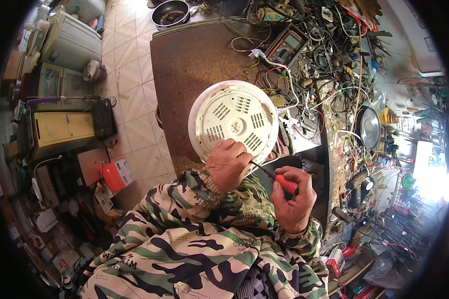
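Observation:
A round white appliance base (236, 112), bottom side up with groups of vent slots and a raised centre, rests on the brown workbench (177, 65). Over its near rim lies my left hand (228, 164), fingers curled and pressed together. Whatever they pinch, if anything, is hidden. My right hand (294, 199) is wrapped round the red handle of a screwdriver (286, 184). The dark shaft slants up and left to the fingers of my left hand, where its tip cannot be seen.
A multimeter (285, 47) lies at the bench's far right amid tangled wires (329, 65). A white power cord (279, 64) runs beside the base. Farther right stands a round metal lid (370, 128). A black pan (170, 14) sits beyond the far left corner, and tiled floor (134, 89) borders the left side.

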The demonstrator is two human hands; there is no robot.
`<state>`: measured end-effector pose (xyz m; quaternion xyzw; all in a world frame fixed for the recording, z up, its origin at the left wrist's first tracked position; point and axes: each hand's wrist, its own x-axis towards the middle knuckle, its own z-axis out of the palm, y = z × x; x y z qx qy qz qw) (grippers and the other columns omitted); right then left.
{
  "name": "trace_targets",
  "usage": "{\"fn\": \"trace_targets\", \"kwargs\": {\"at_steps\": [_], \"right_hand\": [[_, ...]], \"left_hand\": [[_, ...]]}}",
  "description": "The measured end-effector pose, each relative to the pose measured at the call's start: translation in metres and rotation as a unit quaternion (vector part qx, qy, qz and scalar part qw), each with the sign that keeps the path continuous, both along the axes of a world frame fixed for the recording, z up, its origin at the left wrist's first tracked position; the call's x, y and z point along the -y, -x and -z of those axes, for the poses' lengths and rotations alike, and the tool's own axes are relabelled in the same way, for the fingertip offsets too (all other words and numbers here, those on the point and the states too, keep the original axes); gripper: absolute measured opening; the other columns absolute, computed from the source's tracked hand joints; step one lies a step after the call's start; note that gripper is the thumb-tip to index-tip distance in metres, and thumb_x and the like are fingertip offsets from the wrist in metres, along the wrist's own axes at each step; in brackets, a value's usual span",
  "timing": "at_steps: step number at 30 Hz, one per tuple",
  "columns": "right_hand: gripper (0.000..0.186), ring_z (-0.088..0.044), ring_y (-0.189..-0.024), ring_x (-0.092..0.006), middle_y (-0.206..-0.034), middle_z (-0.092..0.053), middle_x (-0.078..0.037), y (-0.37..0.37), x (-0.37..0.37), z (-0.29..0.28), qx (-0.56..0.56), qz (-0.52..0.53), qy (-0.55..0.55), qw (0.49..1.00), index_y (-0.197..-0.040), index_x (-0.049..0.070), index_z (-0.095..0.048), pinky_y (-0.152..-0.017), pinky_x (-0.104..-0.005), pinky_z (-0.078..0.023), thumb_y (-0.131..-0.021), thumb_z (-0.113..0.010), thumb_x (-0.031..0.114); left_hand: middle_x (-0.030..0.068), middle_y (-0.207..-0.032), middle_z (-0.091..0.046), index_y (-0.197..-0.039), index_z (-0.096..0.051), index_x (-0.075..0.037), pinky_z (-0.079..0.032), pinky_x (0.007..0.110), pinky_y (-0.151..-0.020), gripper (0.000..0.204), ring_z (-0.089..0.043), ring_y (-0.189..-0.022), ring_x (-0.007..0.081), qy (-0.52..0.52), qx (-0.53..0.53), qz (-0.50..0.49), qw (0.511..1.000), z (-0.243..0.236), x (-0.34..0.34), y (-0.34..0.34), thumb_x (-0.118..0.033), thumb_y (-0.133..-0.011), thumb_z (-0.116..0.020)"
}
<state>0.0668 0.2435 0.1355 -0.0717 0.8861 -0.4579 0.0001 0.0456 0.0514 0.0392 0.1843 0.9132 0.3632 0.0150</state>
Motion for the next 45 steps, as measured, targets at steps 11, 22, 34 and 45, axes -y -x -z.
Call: {"fn": "trace_targets", "kwargs": {"at_steps": [11, 22, 34, 45], "right_hand": [[0.029, -0.073, -0.086, -0.0261, -0.106, -0.072, -0.017, 0.006, 0.001, -0.002, 0.016, -0.002, 0.002, 1.0, -0.109, 0.0, -0.056, -0.077, -0.0323, -0.056, -0.086, -0.072, -0.004], [0.028, -0.072, -0.083, -0.0299, -0.101, -0.071, -0.016, 0.014, 0.01, -0.006, -0.001, -0.04, -0.022, 0.999, -0.107, 0.0, -0.058, -0.075, -0.0342, -0.057, -0.085, -0.074, -0.004], [0.032, -0.066, -0.072, -0.0356, -0.088, -0.064, -0.015, 0.019, 0.017, -0.034, -0.022, -0.099, -0.254, 0.962, -0.096, 0.001, -0.061, -0.062, -0.0411, -0.054, -0.08, -0.087, 0.01], [0.025, -0.06, -0.059, -0.0278, -0.077, -0.057, -0.008, 0.021, 0.021, -0.025, -0.116, -0.12, -0.254, 0.953, -0.096, 0.003, -0.065, -0.051, -0.0372, -0.047, -0.079, -0.084, 0.005]], "left_hand": [[0.0063, -0.094, -0.063, -0.097, -0.076, -0.009, -0.049, 0.041, -0.088, 0.019, -0.06, -0.095, 0.0278, 0.01, 0.002, 0.001, 1.0, -0.001, 0.001, 0.0, -0.014, -0.079, -0.079], [0.0053, -0.094, -0.063, -0.098, -0.075, -0.008, -0.049, 0.04, -0.087, 0.02, -0.06, -0.094, 0.0266, -0.004, 0.005, 0.005, 1.0, 0.0, 0.004, 0.0, -0.014, -0.079, -0.079], [0.0032, -0.091, -0.061, -0.097, -0.075, -0.011, -0.05, 0.039, -0.085, 0.02, -0.06, -0.092, 0.0242, -0.032, -0.025, 0.008, 0.999, 0.008, 0.007, 0.0, -0.013, -0.077, -0.081], [0.0038, -0.092, -0.061, -0.094, -0.072, -0.01, -0.05, 0.039, -0.087, 0.02, -0.06, -0.092, 0.0246, -0.054, -0.048, -0.009, 0.997, 0.013, 0.006, -0.002, -0.013, -0.077, -0.081]]}}
